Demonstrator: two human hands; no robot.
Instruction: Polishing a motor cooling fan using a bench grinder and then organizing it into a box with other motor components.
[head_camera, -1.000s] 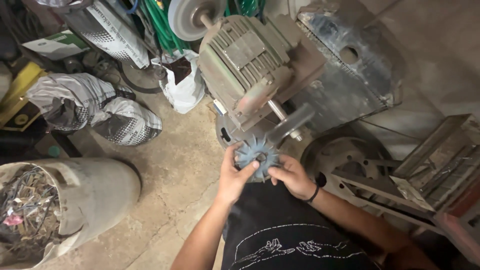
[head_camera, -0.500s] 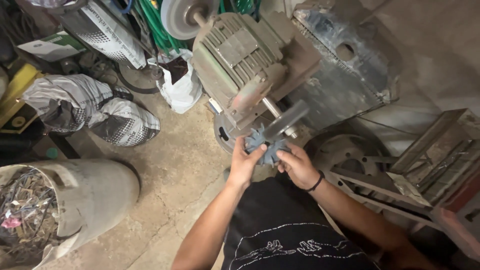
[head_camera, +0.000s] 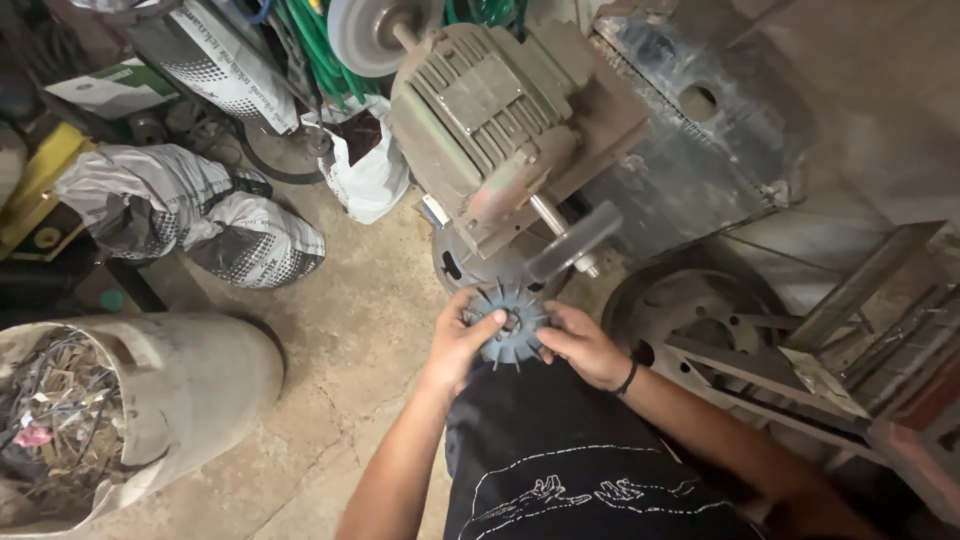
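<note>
A grey-blue plastic fan (head_camera: 508, 325) with radial blades is held near the person's body, just below the motor shaft (head_camera: 562, 236). The left hand (head_camera: 462, 338) and right hand (head_camera: 585, 345) have their fingers clamped on its opposite edges. Beyond stands the electric motor (head_camera: 490, 120); far left, a bin (head_camera: 150, 400) of scrap.

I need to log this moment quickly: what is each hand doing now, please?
Left hand: closed on the blue plastic fan, gripping its left edge.
Right hand: closed on the same fan, gripping its right edge.
</note>
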